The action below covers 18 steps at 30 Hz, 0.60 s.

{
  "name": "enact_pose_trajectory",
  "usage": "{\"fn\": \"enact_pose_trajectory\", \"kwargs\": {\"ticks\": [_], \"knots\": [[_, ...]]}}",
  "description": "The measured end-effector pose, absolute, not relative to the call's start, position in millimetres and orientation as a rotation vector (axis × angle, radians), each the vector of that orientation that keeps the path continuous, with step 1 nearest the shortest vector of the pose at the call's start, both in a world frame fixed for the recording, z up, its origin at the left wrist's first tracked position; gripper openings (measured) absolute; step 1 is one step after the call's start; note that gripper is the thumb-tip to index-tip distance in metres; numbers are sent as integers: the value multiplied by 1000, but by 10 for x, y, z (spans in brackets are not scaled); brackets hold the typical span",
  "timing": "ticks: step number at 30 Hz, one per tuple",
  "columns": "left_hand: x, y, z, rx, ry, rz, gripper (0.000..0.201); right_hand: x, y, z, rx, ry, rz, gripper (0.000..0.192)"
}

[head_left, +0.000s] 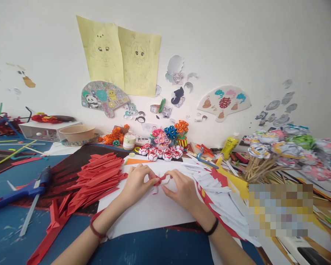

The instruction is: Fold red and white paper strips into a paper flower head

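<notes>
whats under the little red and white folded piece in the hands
A white sheet lies under the folded piece pinched by the left hand and right hand; anything directly beneath is covered.

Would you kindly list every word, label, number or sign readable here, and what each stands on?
"囍" in red: on the white fan-shaped paper cutout on the wall.
Small white jar's label: too blurred to read.
Yellow glue bottle: print too small to read.
Two yellow drawing sheets: faces only, no readable text.
Folded red-and-white paper piece between the hands: no text.
</notes>
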<state>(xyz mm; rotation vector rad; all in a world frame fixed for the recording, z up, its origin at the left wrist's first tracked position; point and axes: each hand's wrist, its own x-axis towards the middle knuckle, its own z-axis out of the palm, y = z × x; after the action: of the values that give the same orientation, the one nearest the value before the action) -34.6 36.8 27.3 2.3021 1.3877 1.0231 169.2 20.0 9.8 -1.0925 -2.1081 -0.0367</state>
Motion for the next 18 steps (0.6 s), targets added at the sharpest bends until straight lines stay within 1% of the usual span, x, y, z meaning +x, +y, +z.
{"fn": "enact_pose_trajectory", "kwargs": {"ticks": [1,3,5,7,9,14,18], "knots": [[-331,348,274,2316,1417,1026,22,1674,180,105,-1078,-2070,-89,25],[-298,311,273,2338,1456,1023,23,1634,149,99,-1021,-2087,-217,25],[-268,287,264,2352,1477,1010,24,1599,132,71,-948,-2168,-353,28],[-246,279,252,2349,1490,1017,24,1574,128,34,-908,-2232,-431,34],[-232,280,244,2327,1493,1026,24,1562,136,2,-921,-2270,-471,36],[-200,255,252,2263,1488,1024,23,1556,175,-69,-963,-2317,-453,22],[-153,214,242,2299,1574,1085,22,1538,189,-144,-995,-2270,-349,21]]}}
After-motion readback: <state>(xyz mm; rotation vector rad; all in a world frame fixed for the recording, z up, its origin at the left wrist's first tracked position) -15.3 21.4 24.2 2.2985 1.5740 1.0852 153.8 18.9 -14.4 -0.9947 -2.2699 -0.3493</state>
